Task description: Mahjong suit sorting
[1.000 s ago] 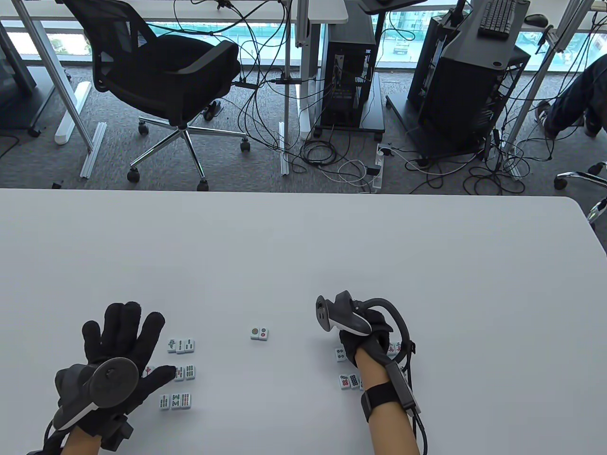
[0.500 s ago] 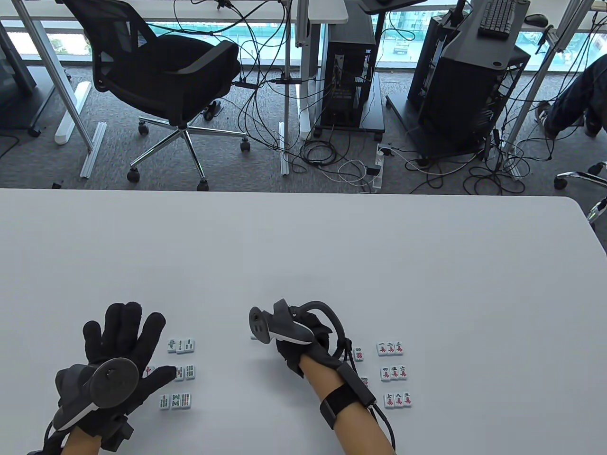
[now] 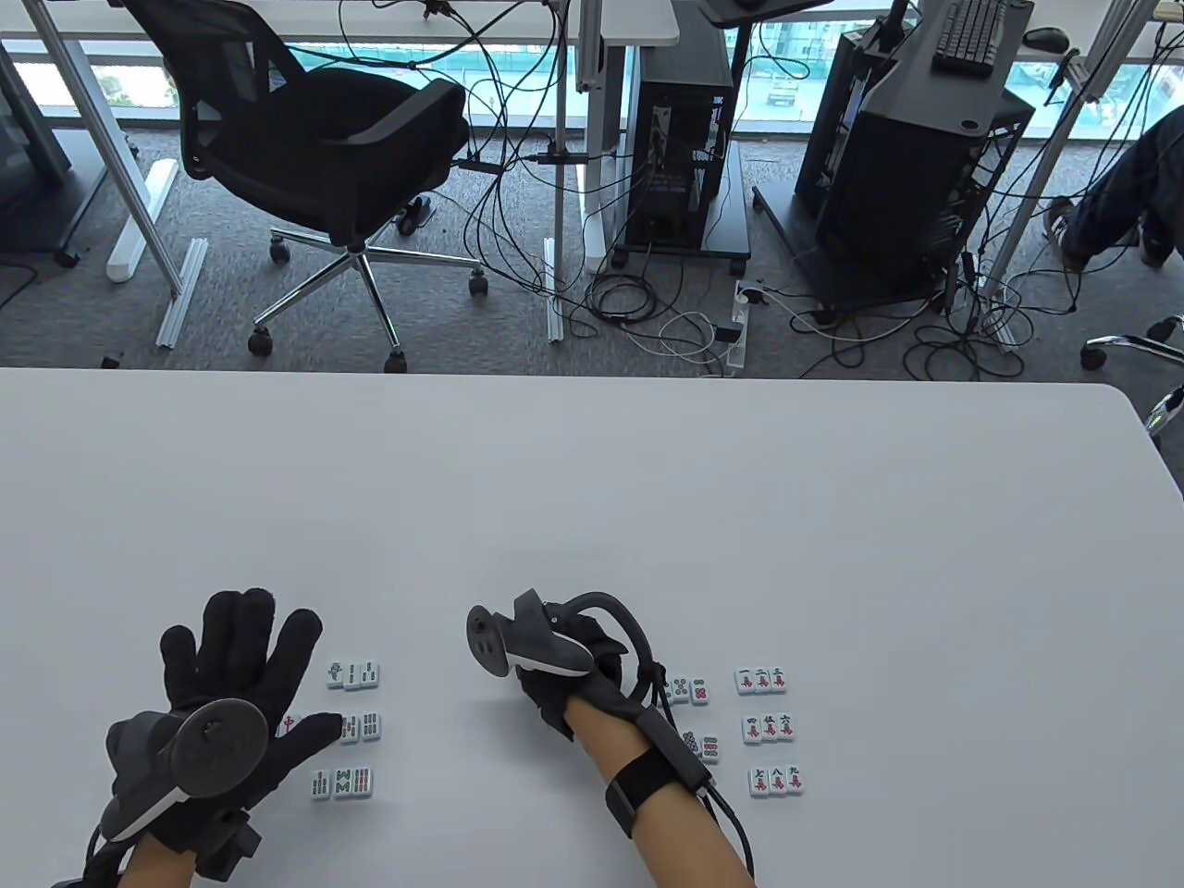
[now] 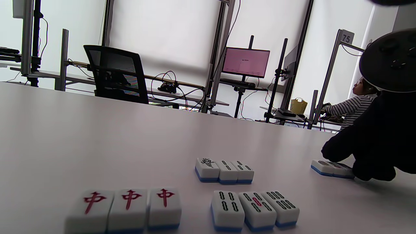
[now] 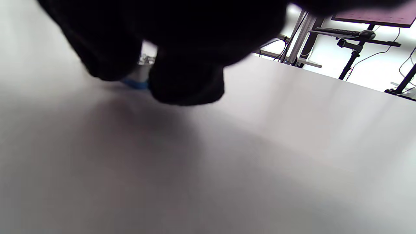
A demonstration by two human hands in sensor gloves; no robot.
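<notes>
1. White table held all the small mahjong tiles near its close edge.
2. The left hand lay flat on the table with its fingers straight and spread, holding nothing.
3. Just right of that hand sat three short rows of bamboo tiles, one row behind the other.
4. Three red dragon tiles lay side by side next to the middle bamboo row, mostly hidden under the left hand in the table view.
5. The right hand was down on the table, to the right of the bamboo tiles and well apart from them.
6. Its fingers were curled over a lone tile that had a blue back, and they touched it.
7. It was too dark in the right wrist view to read the face of that tile.
8. Right of the right hand lay some circle tiles, partly hidden by the wrist.
9. Farther right sat three rows of character tiles with red marks.
10. A black office chair stood on the floor behind the table.
</notes>
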